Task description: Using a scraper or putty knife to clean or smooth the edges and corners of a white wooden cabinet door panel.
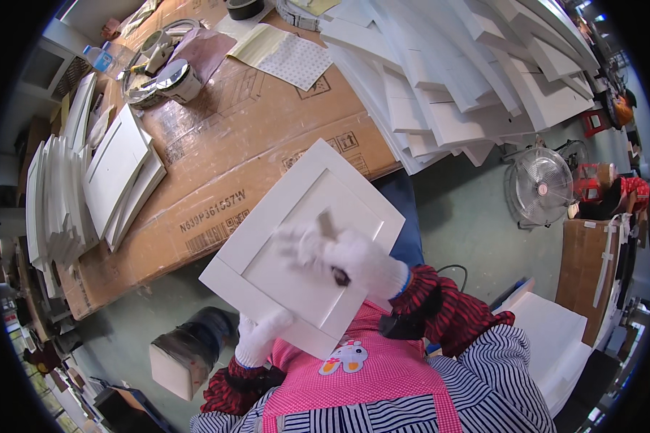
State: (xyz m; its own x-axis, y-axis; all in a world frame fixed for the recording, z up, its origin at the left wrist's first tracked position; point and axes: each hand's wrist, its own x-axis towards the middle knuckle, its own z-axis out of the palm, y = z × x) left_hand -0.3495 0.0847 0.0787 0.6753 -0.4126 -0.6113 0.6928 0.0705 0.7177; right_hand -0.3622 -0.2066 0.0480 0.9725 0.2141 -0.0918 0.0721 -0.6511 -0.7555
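Note:
A white panel with a raised frame and recessed middle (pixel 282 256) is held tilted in front of my pink apron, partly over the edge of the cardboard-covered table. My left hand (pixel 261 339), in a white glove, is closed on its lower left edge; some of the fingers are behind the panel. Over the recessed middle, my right hand (pixel 354 256), also gloved, is closed around a small scraper (pixel 328 225) with a greyish blade and a dark handle end. Motion smears its outstretched fingers, and most of the handle is hidden.
White panels stand and lean at the table's left (pixel 115 180), beside the cardboard surface (pixel 267 115). A large pile of white panels (pixel 440 94) covers the far right. A tub (pixel 179 81), tape rolls and sandpaper (pixel 285 58) lie at the back. A fan (pixel 542 186) stands right.

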